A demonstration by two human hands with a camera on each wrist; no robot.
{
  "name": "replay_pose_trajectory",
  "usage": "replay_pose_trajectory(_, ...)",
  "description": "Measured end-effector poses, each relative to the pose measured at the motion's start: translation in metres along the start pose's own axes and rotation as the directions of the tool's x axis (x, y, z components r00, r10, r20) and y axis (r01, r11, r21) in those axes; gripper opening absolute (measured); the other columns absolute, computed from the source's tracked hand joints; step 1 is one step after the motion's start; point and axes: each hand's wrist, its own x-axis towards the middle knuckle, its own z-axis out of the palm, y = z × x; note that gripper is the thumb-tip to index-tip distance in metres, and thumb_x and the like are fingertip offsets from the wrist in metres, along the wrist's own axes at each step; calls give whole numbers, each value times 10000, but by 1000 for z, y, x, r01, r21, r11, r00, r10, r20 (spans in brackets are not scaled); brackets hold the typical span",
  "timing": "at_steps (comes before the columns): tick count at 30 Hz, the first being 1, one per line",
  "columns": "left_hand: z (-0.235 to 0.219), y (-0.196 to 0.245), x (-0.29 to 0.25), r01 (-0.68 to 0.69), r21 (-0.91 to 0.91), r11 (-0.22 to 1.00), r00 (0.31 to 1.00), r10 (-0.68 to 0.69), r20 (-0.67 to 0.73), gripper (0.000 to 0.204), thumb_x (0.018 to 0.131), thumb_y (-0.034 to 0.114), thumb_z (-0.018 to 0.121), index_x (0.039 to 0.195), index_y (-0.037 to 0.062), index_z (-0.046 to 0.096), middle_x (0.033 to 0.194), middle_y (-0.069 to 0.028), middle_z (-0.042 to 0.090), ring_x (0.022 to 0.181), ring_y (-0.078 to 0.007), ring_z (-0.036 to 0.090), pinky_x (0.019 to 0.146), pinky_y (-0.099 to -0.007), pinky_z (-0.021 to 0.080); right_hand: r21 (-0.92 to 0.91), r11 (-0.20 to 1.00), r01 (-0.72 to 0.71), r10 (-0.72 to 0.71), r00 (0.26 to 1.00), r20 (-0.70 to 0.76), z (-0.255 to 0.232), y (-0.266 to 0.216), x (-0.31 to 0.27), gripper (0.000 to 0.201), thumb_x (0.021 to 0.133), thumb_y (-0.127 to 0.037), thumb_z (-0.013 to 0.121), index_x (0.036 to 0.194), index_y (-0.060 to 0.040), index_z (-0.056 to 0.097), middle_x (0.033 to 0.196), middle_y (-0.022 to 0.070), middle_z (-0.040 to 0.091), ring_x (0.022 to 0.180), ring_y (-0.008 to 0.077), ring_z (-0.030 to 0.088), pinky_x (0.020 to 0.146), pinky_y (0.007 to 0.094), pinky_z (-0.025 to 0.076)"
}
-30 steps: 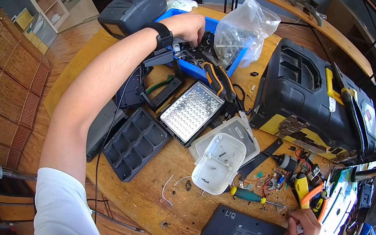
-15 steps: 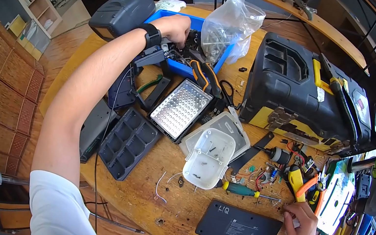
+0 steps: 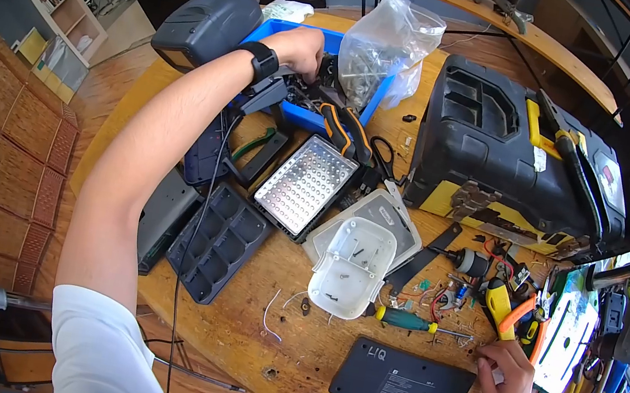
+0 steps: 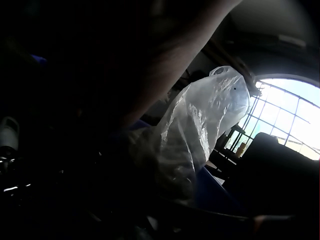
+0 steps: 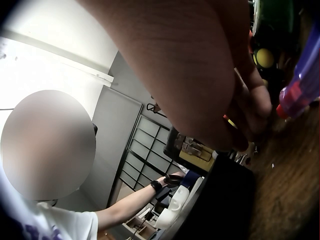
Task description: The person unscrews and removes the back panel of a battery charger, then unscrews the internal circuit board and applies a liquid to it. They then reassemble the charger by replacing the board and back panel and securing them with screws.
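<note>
The left hand reaches into a blue bin of dark small parts at the back of the table; its fingertips are hidden among them. A clear plastic bag stands in the bin's right side, also seen as a pale bag in the left wrist view. The right hand rests on the table at the right, its fingers loosely bent with nothing seen in them, beside a black panel marked LIQ. In the right wrist view, the right hand hangs over the wood near a purple and red object.
A black toolbox fills the back right. Mid-table lie a silver dimpled tray, a white two-part box, a black compartment tray and a green screwdriver. Pliers and loose wires lie near the right hand. A cable crosses the left side.
The head view has shifted, moving the whole scene left and then slightly back. The left hand stays in the bin with its fingers slightly moved; the right hand keeps its place on the table.
</note>
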Motion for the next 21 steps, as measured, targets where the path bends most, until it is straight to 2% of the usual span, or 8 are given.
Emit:
replay_pose_trajectory(6, -8, 9, -3, 61, 59, 996, 992, -67, 109, 242, 760, 162, 869, 969, 40, 867, 918, -120, 823, 873, -249, 773, 802, -365, 595, -14, 1000, 21, -21, 1000, 7, -1, 0, 1, 168, 879, 25, 750, 1047, 29, 752, 996, 173, 709, 888, 364, 714, 798, 407, 567)
replay_pose_trajectory(11, -16, -6, -13, -73, -247, 966, 990, 39, -137, 225, 828, 185, 816, 962, 7, 846, 917, -121, 812, 866, -223, 742, 829, -357, 577, 26, 1000, -14, 14, 1000, 7, -1, -3, -1, 172, 877, 26, 753, 1049, 25, 753, 998, 172, 708, 887, 365, 708, 796, 418, 564)
replay_pose_trajectory(12, -23, -4, -20, -108, -302, 947, 987, 65, -148, 208, 875, 165, 807, 970, -18, 827, 914, -109, 801, 861, -189, 728, 812, -341, 577, 5, 1000, 6, -6, 1000, 5, -1, -2, -1, 172, 876, 27, 753, 1048, 24, 753, 998, 171, 710, 888, 366, 709, 795, 420, 564)
replay_pose_trajectory(13, -30, 2, -29, -113, -299, 948, 986, 71, -148, 208, 875, 165, 807, 970, -18, 827, 914, -109, 801, 861, -189, 728, 812, -341, 577, -17, 1000, 23, -23, 1000, 1, -1, -1, -3, 171, 876, 28, 753, 1047, 24, 753, 998, 170, 711, 889, 368, 710, 794, 422, 564)
replay_pose_trajectory(15, -42, 19, -52, -105, -542, 834, 991, 40, -131, 186, 947, 150, 774, 994, -27, 808, 914, -86, 788, 840, -144, 714, 796, -305, 573, -36, 998, 57, -58, 998, -12, -3, -1, -4, 168, 879, 26, 749, 1047, 22, 753, 997, 170, 712, 894, 371, 709, 798, 423, 563)
replay_pose_trajectory(17, -53, 47, -81, -122, -589, 799, 991, 65, -117, 196, 1003, 161, 740, 1070, -20, 770, 923, -69, 780, 837, -106, 702, 788, -269, 565, -52, 995, 85, -86, 996, -26, -4, -1, -4, 164, 883, 25, 744, 1047, 21, 754, 996, 171, 713, 899, 374, 709, 802, 424, 562)
replay_pose_trajectory(19, -58, 79, -112, -195, -716, 670, 977, 194, -85, 181, 1017, 144, 717, 1111, -10, 729, 915, -60, 763, 849, -90, 695, 792, -264, 565, -64, 992, 109, -109, 994, 1, -5, -1, -6, 157, 891, 17, 732, 1047, 15, 752, 990, 173, 712, 904, 384, 699, 812, 429, 558)
replay_pose_trajectory(21, -54, 118, -144, -279, -671, 687, 950, 299, -88, 162, 1015, 108, 703, 1132, -3, 696, 886, -31, 731, 833, -79, 677, 773, -261, 559, -78, 989, 126, -127, 992, -11, -4, 5, -8, 137, 906, -10, 723, 1039, 14, 742, 978, 175, 709, 927, 399, 681, 826, 444, 554)
